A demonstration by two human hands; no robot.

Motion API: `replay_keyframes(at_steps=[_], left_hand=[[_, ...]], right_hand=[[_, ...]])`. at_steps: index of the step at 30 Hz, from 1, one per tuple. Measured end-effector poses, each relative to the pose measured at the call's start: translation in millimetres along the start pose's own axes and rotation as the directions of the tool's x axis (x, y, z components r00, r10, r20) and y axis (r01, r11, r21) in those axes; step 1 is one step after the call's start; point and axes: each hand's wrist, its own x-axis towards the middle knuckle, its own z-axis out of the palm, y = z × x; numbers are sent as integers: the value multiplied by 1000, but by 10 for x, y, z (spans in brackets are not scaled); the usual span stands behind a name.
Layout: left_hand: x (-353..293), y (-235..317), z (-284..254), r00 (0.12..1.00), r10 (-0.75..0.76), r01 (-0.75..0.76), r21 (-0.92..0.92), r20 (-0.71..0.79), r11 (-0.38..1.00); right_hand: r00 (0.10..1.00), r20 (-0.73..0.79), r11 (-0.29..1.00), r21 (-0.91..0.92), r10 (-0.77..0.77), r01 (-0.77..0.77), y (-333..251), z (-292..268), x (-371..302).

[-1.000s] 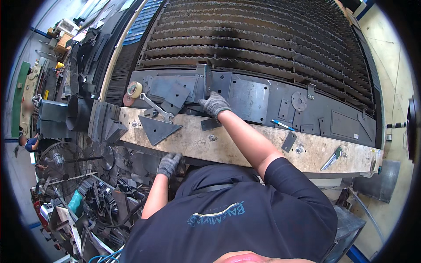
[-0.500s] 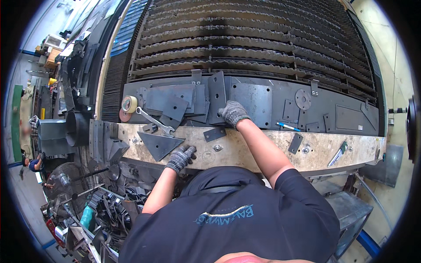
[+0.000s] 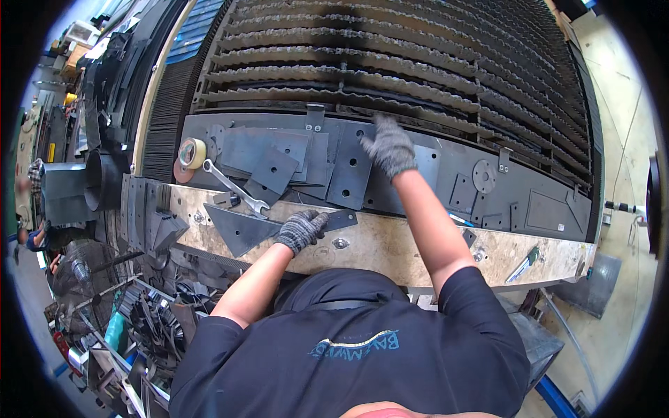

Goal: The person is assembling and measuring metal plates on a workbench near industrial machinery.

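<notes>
In the head view, the three-hole plate point(image 3: 350, 178) lies on the grey shelf point(image 3: 512, 182), which seems to bear its weight; it sits just left of the right hand point(image 3: 391, 148), whose blurred fingers' hold I cannot tell, while the left hand point(image 3: 304, 231) curls by the small plate point(image 3: 340, 221), grasp equally unclear

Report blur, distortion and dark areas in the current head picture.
Head view: the right hand is blurred, probably by motion, while the left hand looks sharper; head view: the wooden strip bows and the corners go black; head view: a dark patch crosses the slats, shadow or soot unclear.
</notes>
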Motion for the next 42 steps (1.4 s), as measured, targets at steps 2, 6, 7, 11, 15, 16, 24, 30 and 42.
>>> replay_keyframes(at_steps=[2, 6, 7, 11, 15, 16, 24, 30, 42], left_hand=[[36, 20, 50, 1000, -2, 2, 15, -22, 1000], [35, -6, 45, 998, 0, 2, 24, -69, 1000], [27, -13, 38, 999, 9, -7, 44, -54, 999], [25, -6, 31, 996, 38, -32, 63, -83, 998], [-26, 50, -10, 996, 18, -18, 6, -87, 1000], [-22, 60, -19, 997, 2, -1, 12, -81, 1000], [-1, 50, 5, 996, 5, -8, -28, -89, 1000], [-9, 67, 36, 995, 12, -10, 14, -97, 1000], [-833, 569, 791, 873, 484, -20, -995, -64, -97]], right_hand=[[988, -135, 970, -238, -80, 46, 284, 238, 383], [943, 321, 978, -210, 85, -17, 22, 17, 792], [941, 328, 977, -211, 80, -9, 76, 17, 866], [912, 410, 982, -171, -5, 83, 253, 46, 975], [903, 423, 998, 31, -70, 62, 195, -119, 778], [912, 406, 990, 143, -57, -1, 206, -138, 717], [990, 82, 837, 528, 119, -144, 32, -449, -285], [981, -86, 648, 760, 173, -47, -139, -763, -1131], [955, -250, 486, 862, 157, 146, -549, -1189, -2362]])
